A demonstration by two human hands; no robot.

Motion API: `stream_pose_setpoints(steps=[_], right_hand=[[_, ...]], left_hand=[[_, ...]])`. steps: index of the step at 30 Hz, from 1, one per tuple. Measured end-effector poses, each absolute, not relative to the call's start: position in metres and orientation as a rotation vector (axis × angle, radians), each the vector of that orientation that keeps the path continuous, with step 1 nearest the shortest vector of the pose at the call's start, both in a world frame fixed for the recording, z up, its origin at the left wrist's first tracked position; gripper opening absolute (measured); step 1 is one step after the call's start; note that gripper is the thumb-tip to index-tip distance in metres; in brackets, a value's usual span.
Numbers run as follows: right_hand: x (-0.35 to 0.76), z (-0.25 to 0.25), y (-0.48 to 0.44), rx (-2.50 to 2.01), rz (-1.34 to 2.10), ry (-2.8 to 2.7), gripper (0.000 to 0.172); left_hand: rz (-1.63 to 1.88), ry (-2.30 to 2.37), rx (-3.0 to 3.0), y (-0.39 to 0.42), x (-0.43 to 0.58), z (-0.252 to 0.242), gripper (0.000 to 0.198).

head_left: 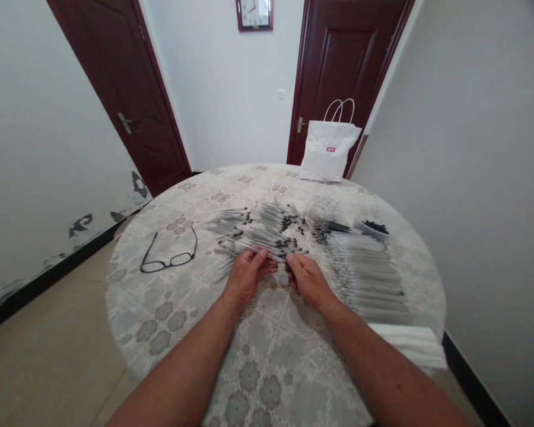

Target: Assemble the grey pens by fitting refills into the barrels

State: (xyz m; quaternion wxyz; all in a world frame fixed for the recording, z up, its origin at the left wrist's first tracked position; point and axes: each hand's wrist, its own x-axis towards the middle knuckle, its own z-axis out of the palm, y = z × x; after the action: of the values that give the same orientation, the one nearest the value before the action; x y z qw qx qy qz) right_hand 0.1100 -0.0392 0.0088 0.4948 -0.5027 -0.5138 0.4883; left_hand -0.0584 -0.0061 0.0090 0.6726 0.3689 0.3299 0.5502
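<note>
Both my hands meet over the near side of a pile of slim clear pens (271, 220) with dark ends. My left hand (244, 276) is closed, its thumb and fingers pinching a pen (273, 257) that slants down to the right. At that pen's right end, my right hand (310, 280) is closed too, with thumb and fingertips pinched together on its dark tip. Any small part between the right fingertips is hidden. A dark-ended piece also shows under the left fingers, too small to make out.
Rows of clear tubes (371, 279) lie at the right, with thin black pieces (338, 228) and a small bowl (383, 236) of black parts behind. Folded white material (412, 343) sits at the right edge. Eyeglasses (181, 258) lie left; a white paper bag (324, 157) stands at the back.
</note>
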Motion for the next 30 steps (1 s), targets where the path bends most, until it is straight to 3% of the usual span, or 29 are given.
stream_pose_setpoints(steps=[7,12,20,26,30], right_hand=[[0.1120,0.0047,-0.0375,-1.254,1.005,-1.342,0.043],[0.1080,0.0087,-0.0379,-1.148,0.922,-1.315,0.023],[0.1094,0.0006,-0.0374,-1.235,1.029,-1.342,0.048],[0.1079,0.0057,-0.0389,-1.225,0.889,-1.361,0.026],[0.1078,0.0033,-0.0385,-1.223,0.964,-1.308,0.034]], left_hand=[[1.254,0.787,0.848,-0.0049,-0.0583,0.0098,0.039],[1.266,0.800,0.820,-0.0050,-0.0588,0.0121,0.038],[1.262,0.817,0.832,-0.0048,-0.0589,0.0133,0.039],[1.267,0.818,0.809,-0.0044,-0.0590,0.0146,0.043],[1.271,0.814,0.816,-0.0049,-0.0586,0.0168,0.041]])
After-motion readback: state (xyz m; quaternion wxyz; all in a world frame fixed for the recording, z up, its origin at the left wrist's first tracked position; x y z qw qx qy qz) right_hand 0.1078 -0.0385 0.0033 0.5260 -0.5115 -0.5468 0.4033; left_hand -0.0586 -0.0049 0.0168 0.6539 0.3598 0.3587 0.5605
